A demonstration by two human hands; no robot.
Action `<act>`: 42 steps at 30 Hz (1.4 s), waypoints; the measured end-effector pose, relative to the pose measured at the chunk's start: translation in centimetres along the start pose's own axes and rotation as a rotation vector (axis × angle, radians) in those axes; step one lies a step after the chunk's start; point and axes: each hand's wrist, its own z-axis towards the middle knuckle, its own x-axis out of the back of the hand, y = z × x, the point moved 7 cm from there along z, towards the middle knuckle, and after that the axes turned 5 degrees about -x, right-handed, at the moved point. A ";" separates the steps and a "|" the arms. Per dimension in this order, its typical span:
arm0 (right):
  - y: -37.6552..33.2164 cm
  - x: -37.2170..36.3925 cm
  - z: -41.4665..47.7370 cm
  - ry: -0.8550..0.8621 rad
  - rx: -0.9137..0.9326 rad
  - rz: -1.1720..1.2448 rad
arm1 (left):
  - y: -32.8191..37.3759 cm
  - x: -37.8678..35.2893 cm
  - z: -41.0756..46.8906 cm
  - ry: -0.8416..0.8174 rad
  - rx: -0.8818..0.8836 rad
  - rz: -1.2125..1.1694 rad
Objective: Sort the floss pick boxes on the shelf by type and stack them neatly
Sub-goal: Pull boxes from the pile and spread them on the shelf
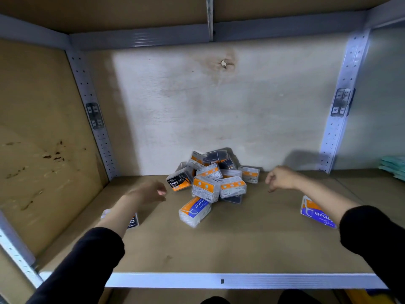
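A loose pile of floss pick boxes (215,178) lies at the back middle of the shelf (219,244): black Charcoal boxes (178,181), clear ones with orange labels, and a blue-and-orange Round box (194,210) at the front. One black box (132,220) lies apart at the left, partly hidden under my left forearm. A blue Smooth box (316,212) lies apart at the right, beside my right forearm. My left hand (149,190), blurred, hovers just left of the pile holding nothing. My right hand (280,177) hangs loosely curled to the right of the pile, also holding nothing.
Perforated metal uprights (96,119) (341,110) stand at both back corners. A brown board wall closes the left side. Pale green packets (394,167) lie on the neighbouring shelf at far right. The shelf's white front rail (219,280) runs along the near edge.
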 end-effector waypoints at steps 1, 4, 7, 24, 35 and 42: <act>-1.3 -0.3 0.2 0.001 0.020 0.015 | 0.9 -0.6 0.4 -0.007 -0.011 -0.023; -4.8 -1.6 0.9 -0.011 0.076 0.066 | 3.1 -2.2 1.3 -0.025 -0.029 -0.060; -8.3 -2.9 1.3 -0.030 0.139 0.103 | 4.4 -3.4 2.2 -0.028 0.004 -0.075; -14.2 -7.4 4.1 -0.011 0.165 0.079 | 3.3 -7.6 4.1 -0.186 0.130 -0.146; -15.4 -9.8 2.2 0.085 0.367 -0.118 | 3.0 -7.9 4.1 -0.174 0.125 -0.174; -13.4 -9.0 3.0 -0.020 0.314 0.216 | 2.6 -8.1 4.2 -0.182 0.147 -0.223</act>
